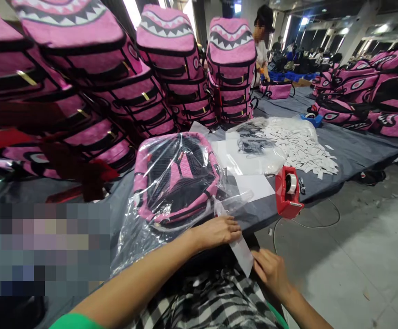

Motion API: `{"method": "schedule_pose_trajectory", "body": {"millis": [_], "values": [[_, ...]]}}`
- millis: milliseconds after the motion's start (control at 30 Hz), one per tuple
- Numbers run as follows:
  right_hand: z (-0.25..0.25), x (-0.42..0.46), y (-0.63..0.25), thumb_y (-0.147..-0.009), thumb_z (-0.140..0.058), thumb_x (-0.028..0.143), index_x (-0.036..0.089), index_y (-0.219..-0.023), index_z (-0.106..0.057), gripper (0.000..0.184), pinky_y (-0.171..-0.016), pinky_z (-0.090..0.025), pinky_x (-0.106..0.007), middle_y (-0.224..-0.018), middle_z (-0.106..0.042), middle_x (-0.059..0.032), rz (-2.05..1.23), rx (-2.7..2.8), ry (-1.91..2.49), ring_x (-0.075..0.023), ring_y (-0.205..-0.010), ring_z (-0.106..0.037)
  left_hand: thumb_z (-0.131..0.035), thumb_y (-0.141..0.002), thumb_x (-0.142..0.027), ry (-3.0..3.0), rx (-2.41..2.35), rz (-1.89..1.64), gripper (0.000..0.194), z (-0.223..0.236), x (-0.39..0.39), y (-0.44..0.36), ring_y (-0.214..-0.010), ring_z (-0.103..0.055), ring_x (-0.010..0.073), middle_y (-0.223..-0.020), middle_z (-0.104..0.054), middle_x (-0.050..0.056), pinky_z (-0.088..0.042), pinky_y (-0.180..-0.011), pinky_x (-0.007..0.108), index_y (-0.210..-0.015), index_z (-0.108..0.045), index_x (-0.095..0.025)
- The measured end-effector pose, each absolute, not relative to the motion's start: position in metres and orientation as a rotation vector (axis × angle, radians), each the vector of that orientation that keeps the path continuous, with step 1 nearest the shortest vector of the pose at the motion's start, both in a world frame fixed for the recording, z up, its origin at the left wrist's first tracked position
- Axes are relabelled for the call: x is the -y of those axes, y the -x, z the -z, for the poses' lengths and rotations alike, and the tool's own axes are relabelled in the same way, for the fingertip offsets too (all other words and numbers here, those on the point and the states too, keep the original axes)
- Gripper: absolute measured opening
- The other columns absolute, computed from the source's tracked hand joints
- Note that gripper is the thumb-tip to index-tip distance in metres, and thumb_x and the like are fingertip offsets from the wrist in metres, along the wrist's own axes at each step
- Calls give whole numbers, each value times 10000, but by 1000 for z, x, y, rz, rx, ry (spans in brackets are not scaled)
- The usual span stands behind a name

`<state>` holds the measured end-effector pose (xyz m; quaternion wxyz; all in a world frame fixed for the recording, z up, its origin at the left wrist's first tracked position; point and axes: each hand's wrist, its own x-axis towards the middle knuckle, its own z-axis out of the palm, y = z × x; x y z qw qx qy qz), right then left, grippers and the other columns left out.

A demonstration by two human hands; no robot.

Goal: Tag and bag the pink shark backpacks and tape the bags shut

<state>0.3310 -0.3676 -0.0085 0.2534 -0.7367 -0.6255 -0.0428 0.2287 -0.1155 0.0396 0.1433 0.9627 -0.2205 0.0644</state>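
the pink backpack [176, 178] already sat inside its clear plastic bag [158, 219] on the worktop [357, 146], just beyond the left hand [219, 230] pressing flat on the bag's open flap, while the right hand [271, 269] pinched that flap's white strip [242, 251], not yet sealed.

Left arm is reaching in from the near left, bare forearm running diagonally up and to the right, a green sleeve edge showing at the near end. Left hand [219, 231] is lying palm down, wrist straight, fingers [233, 227] stretched flat and pointing right, pressing downward. Right arm is coming in from the near right corner, forearm angling up and left. Right hand [271, 270] is sitting lower and nearer than the left, back of the hand facing up, fingers curling inward toward the left hand; fingertips hidden from view. Hands are sitting near each other, not touching.
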Motion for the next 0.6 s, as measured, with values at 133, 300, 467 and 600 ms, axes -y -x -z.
{"method": "schedule_pose_trajectory", "body": {"millis": [133,300,467,600], "values": [[-29,359,-366,-972,-485,187,243,-1092,-686,241,-674,-524,-250,-866,-694,-29,204,1729,1858,-158,-772,-670,-449,-1024,-220,-2785,694,-306,270,-48,114,-208,-1075,-694,184,-1141,-743,102,-459,-1088,365,-1209,-645,-232],[-79,257,-398,-908,-637,260,261,-1299,-645,391,-968,-493,-432,-1209,-672,-129,443,1698,1834,-285,-1139,-613,-376,-1027,-135,-2763,577,-509,436,-55,115,-197,-1242,-628,187,-1294,-689,118,-502,-1059,329,-1436,-487,-239],[-113,164,-414,-1039,-429,363,179,-924,-728,369,-646,-466,-222,-721,-675,-28,152,1434,1643,-149,-662,-634,-348,-980,-79,-2593,-216,-857,543,-71,94,-211,-1193,-659,195,-1328,-668,118,-544,-997,359,-1495,-403,-243],[-131,163,-420,-1056,-361,405,170,-891,-694,439,-645,-460,-223,-746,-666,-36,403,1236,1506,-144,-669,-619,-423,-931,-72,-2742,-642,-633,449,-87,62,-261,-992,-717,237,-1021,-760,93,-561,-899,370,-1336,-576,-190]]}}
